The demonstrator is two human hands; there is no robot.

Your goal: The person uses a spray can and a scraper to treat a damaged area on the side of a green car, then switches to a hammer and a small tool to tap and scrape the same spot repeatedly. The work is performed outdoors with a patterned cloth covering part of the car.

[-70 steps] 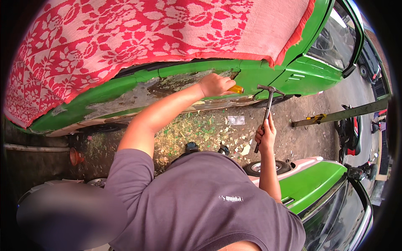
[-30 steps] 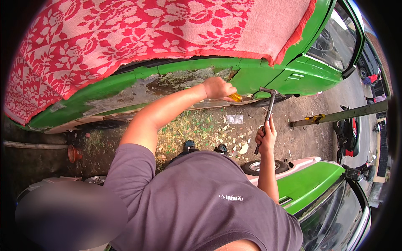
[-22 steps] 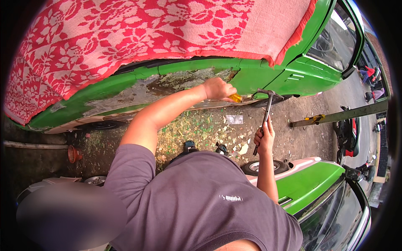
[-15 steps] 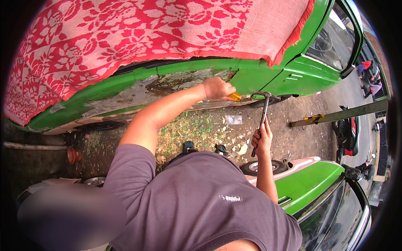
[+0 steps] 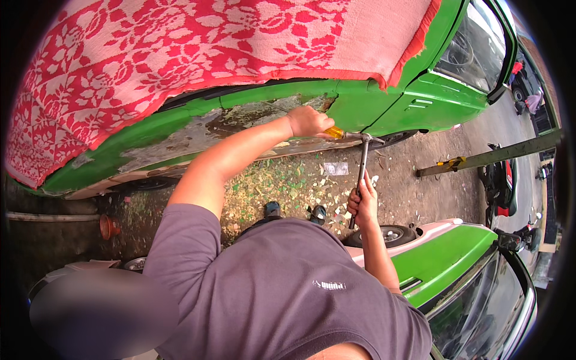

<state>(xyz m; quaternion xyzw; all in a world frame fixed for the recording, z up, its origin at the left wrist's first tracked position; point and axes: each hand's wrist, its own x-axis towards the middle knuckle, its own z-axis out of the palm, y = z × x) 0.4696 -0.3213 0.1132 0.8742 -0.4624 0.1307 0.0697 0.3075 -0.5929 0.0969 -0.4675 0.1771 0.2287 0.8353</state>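
My left hand (image 5: 307, 122) is closed round a screwdriver with a yellow translucent handle (image 5: 335, 131). Its thin metal shaft (image 5: 275, 107) points left against the scraped side of a green car (image 5: 372, 108), where paint is gone and grey and rusty patches (image 5: 240, 120) show. In my right hand (image 5: 363, 203) is a hammer (image 5: 363, 161), gripped low on its dark handle. The hammer's head is right beside the end of the yellow handle and seems to touch it. My left fist hides the middle of the screwdriver.
A red and pink floral blanket (image 5: 210, 48) covers the car's top. Paint flakes (image 5: 288, 174) litter the ground by my feet. A second green and pink car (image 5: 450, 252) stands at my right, with a slanting post (image 5: 480, 162) beyond. An orange pot (image 5: 109, 227) stands at left.
My right hand has swung the hammer leftward, bringing its head up to the end of the yellow handle. My left hand has barely moved.
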